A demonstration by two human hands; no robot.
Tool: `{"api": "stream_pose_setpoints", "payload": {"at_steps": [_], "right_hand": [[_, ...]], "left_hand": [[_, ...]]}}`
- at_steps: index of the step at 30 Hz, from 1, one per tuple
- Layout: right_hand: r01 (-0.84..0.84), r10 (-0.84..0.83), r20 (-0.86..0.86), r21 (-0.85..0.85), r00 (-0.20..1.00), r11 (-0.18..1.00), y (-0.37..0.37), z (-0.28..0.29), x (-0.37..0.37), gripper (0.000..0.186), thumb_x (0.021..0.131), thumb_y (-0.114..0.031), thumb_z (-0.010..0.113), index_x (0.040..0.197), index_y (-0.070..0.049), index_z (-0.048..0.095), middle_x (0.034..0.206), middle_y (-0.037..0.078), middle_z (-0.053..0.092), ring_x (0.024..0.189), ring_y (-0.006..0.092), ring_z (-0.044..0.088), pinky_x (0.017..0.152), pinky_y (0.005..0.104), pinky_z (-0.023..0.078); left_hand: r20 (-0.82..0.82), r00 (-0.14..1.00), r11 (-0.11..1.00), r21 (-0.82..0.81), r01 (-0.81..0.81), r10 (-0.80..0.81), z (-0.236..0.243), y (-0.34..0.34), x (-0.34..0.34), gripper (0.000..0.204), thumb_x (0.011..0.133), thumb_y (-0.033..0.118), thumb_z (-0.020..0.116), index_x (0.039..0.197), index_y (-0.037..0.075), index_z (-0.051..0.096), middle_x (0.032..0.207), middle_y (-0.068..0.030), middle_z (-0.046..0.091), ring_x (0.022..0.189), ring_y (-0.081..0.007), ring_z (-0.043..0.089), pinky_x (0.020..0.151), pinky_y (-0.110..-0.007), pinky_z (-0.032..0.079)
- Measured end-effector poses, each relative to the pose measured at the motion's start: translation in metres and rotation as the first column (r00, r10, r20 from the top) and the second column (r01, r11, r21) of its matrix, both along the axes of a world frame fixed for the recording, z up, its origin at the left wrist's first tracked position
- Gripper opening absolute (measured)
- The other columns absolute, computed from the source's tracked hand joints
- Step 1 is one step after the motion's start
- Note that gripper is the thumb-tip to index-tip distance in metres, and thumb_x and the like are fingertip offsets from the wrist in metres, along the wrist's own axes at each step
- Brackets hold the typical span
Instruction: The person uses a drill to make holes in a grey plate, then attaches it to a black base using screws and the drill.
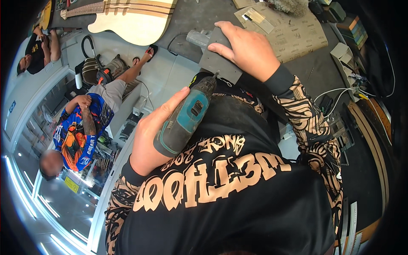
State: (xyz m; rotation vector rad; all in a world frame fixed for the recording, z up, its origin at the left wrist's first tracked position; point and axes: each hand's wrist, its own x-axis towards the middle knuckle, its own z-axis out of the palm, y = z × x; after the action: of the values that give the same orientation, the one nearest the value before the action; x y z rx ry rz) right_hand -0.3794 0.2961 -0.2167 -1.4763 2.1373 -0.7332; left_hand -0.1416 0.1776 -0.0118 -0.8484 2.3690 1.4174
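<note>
My left hand (pixel 148 131) is wrapped round a teal and dark grey cordless drill (pixel 193 112). Its chuck points up and to the right, and the bit ends at the lower part of a flat dark grey plate (pixel 221 63). Whether the bit has entered the plate I cannot tell. My right hand (pixel 248 49) grips that plate from above, thumb and forefinger lying across its face. Beside the plate, on its left, a greyish see-through cylindrical piece (pixel 199 39) sticks out; how the two join is hidden.
An unfinished pale electric guitar (pixel 136 21) lies on the grey workbench (pixel 187 21). Brown sandpaper sheets (pixel 301 40) spread beyond my right hand. White cables (pixel 340 95) run along the right. At the left, one person (pixel 83 127) stands with arms folded; another (pixel 38 53) is farther off.
</note>
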Motion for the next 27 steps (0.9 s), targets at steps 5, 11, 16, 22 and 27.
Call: {"api": "stream_pose_setpoints", "payload": {"at_steps": [5,11,16,22,27], "right_hand": [[-0.013,0.013,0.010,0.011,1.000,1.000,0.001,0.000,-0.001,0.062,0.104,-0.057,0.072,0.141,-0.008,0.063,0.116,0.015,0.080,0.100,0.0390,0.079,0.082,0.0499,0.063],[-0.021,0.021,0.028,0.024,0.999,0.999,-0.002,0.002,-0.001,0.061,0.104,-0.057,0.073,0.140,-0.009,0.064,0.114,0.015,0.081,0.099,0.0391,0.079,0.080,0.0501,0.062],[-0.014,0.014,0.028,0.001,1.000,1.000,-0.004,0.002,0.002,0.057,0.104,-0.056,0.073,0.135,-0.009,0.065,0.109,0.016,0.081,0.096,0.0396,0.078,0.079,0.0508,0.062],[0.027,-0.028,-0.013,-0.084,1.000,0.996,-0.006,0.000,0.005,0.057,0.103,-0.059,0.071,0.104,-0.002,0.062,0.082,0.017,0.076,0.076,0.0395,0.077,0.066,0.0495,0.062],[0.030,-0.032,-0.025,-0.079,0.999,0.996,-0.005,0.000,0.007,0.055,0.105,-0.058,0.070,0.100,-0.003,0.063,0.078,0.016,0.076,0.073,0.0382,0.077,0.065,0.0488,0.062]], "left_hand": [[0.023,0.999,0.999,0.022,-0.035,0.035,-0.001,0.005,-0.003,0.073,0.091,0.000,0.083,0.161,0.007,0.063,0.142,-0.0211,0.077,0.124,-0.0332,0.079,0.105,-0.036,0.058],[0.043,0.999,1.000,-0.009,0.019,-0.018,0.000,-0.003,0.003,0.078,0.085,-0.009,0.077,0.161,0.001,0.059,0.153,-0.0203,0.069,0.131,-0.0310,0.075,0.111,-0.035,0.055],[0.044,0.999,1.000,-0.012,0.001,-0.001,0.002,-0.004,-0.004,0.079,0.085,-0.004,0.079,0.161,0.008,0.062,0.139,-0.0176,0.077,0.125,-0.0325,0.078,0.106,-0.037,0.058],[0.228,0.879,0.859,-0.216,0.465,-0.419,0.024,-0.008,-0.043,0.076,0.081,0.018,0.084,0.156,0.016,0.069,0.096,-0.0078,0.073,0.085,-0.0312,0.072,0.077,-0.043,0.054],[0.220,0.870,0.834,-0.257,0.487,-0.440,0.026,-0.010,-0.058,0.073,0.079,0.020,0.086,0.151,0.015,0.073,0.085,-0.0108,0.065,0.072,-0.0329,0.066,0.067,-0.042,0.050]]}}
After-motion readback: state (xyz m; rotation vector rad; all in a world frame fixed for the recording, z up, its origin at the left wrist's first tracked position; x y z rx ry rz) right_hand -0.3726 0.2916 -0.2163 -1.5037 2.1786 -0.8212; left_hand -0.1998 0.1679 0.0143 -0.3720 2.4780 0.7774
